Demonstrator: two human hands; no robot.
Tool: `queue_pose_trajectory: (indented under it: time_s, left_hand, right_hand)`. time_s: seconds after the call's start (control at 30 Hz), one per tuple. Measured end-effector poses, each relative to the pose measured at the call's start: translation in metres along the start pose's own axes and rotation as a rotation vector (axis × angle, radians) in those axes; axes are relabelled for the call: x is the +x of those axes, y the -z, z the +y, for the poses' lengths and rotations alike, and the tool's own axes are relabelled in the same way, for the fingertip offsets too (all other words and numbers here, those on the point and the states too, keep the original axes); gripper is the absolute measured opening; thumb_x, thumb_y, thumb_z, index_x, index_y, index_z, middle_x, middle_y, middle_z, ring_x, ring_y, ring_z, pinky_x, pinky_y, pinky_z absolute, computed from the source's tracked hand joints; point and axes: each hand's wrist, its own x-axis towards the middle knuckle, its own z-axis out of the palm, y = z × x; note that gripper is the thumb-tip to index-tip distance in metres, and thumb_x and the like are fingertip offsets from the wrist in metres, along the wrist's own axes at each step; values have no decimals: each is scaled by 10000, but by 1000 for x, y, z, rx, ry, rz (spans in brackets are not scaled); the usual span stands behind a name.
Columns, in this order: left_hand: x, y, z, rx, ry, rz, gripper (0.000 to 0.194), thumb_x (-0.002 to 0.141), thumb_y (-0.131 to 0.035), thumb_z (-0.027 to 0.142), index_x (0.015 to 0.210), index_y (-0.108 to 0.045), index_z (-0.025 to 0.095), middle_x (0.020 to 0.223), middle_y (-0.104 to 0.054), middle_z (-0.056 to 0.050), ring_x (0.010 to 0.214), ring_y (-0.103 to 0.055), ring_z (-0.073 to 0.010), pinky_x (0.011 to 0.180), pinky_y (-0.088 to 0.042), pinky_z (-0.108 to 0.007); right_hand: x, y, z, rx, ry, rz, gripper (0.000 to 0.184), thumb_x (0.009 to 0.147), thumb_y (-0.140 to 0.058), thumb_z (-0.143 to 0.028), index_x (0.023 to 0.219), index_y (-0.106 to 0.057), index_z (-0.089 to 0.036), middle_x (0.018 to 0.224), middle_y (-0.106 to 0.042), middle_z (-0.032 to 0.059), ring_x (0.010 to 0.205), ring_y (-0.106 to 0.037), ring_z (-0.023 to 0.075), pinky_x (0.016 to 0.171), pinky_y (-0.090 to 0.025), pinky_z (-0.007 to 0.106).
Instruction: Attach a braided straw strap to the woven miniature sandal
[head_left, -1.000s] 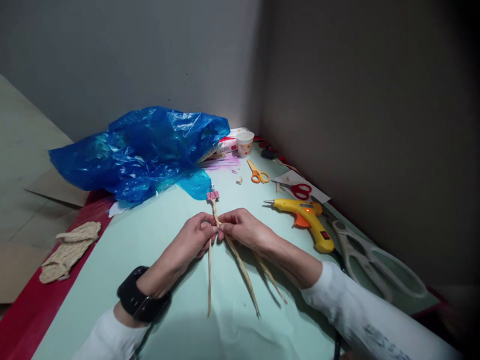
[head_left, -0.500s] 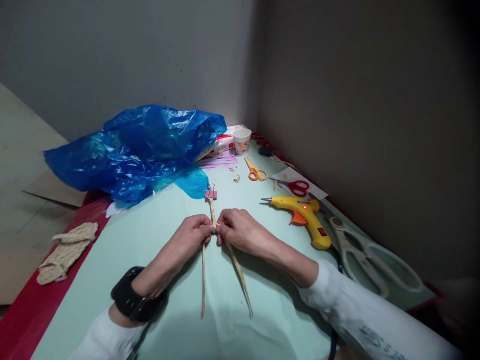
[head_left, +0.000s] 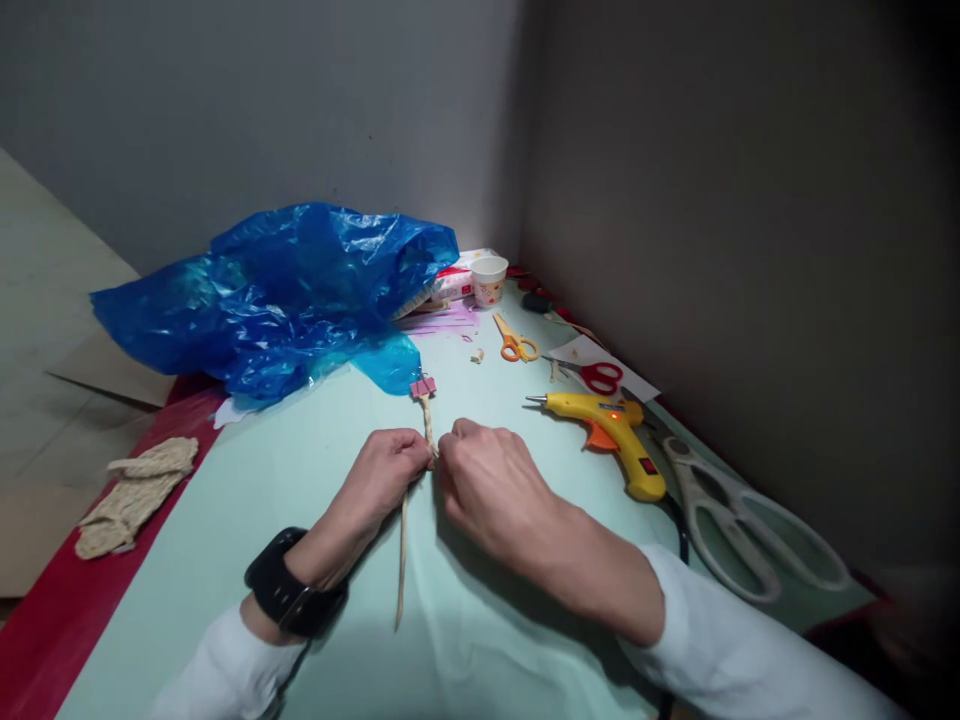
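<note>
A short straw braid (head_left: 428, 420) hangs down the table from a pink binder clip (head_left: 423, 387). At the braid's lower end, my left hand (head_left: 386, 465) is closed in a pinch on a straw strand (head_left: 402, 560), whose loose end trails down the cloth. Just right of the braid, my right hand (head_left: 491, 480) has its fingers curled in, back of the hand up. It seems closed on the other straw strands, though its fingertips and those strands are hidden behind the hand.
A blue plastic bag (head_left: 292, 300) fills the back left. Woven straw pieces (head_left: 139, 495) lie on the left edge. On the right are a yellow glue gun (head_left: 615, 430), large scissors (head_left: 735, 520), red scissors (head_left: 600, 377) and orange scissors (head_left: 517, 346). A paper cup (head_left: 489, 280) stands behind.
My right hand has turned over and curled inward, and the strands that hung below it are out of sight. My left hand stays in place; the clip has tilted slightly.
</note>
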Motion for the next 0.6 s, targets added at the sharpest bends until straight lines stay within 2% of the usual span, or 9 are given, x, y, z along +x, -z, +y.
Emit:
queue_pose_trajectory:
  time_s: [0.2,0.37,0.43,0.5,0.6]
  left_hand:
    - [-4,1,3,-77,38,-34,195,682,-613,286,551,-526,170,520,-389,60,505,-311,-91,498,-216,-251]
    - [-8,4,5,-132,87,-108,250,718,-597,325,559,-452,197,513,-332,79,462,-233,-80,463,-157,-260]
    - [-9,5,4,-137,81,-103,230,715,-602,316,574,-469,192,525,-350,75,474,-255,-82,469,-166,-258]
    - [-8,5,3,-133,77,-89,198,699,-611,293,584,-491,185,527,-357,74,479,-269,-82,473,-170,-257]
    - [-7,5,2,-126,77,-85,223,711,-600,296,568,-463,193,520,-303,86,471,-214,-77,468,-141,-260]
  right_hand:
    - [-13,-12,-26,-280,180,-61,266,824,-467,-7,1025,-629,-68,881,-631,147,720,-593,233,521,-371,315]
    - [-18,-21,-31,-321,232,20,293,792,-463,10,1022,-632,-52,871,-630,148,725,-601,240,479,-369,305]
    - [-16,-21,-29,-277,224,15,309,802,-471,8,1061,-630,-53,926,-646,162,753,-614,237,499,-371,304]
    - [-11,-15,-23,-156,192,-23,251,870,-479,-67,1055,-647,-89,950,-670,154,761,-626,233,538,-371,313]
    - [1,-1,-6,102,28,-27,236,951,-467,-238,911,-683,-151,887,-696,115,725,-628,224,582,-336,323]
